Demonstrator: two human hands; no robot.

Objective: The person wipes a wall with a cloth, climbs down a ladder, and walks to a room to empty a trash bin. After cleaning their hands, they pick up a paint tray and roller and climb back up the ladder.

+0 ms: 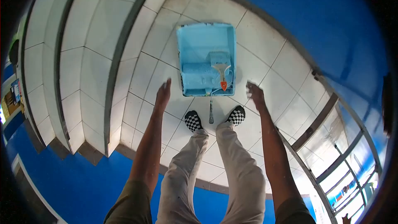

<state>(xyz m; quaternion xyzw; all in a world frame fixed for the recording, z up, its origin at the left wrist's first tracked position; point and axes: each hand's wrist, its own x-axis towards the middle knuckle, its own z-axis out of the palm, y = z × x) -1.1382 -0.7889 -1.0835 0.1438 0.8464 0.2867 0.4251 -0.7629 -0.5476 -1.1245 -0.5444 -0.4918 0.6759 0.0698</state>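
Note:
A light blue paint tray [206, 37] lies on the white tiled floor ahead of my checkered shoes. In it rest a paint roller [198, 78] and a brush [221, 64] with an orange-tipped handle; the roller's dark handle [211, 114] sticks out over the tray's near edge onto the floor. My left hand [163, 93] reaches down beside the tray's left near corner, fingers together, holding nothing. My right hand [256, 94] hangs by the tray's right near corner, empty, fingers slightly spread and blurred.
White tiled steps [78, 58] descend at the left. A blue painted wall [315, 12] runs along the right, with a metal railing [340, 157] at the lower right. A blue surface [74, 182] lies below the landing edge behind me.

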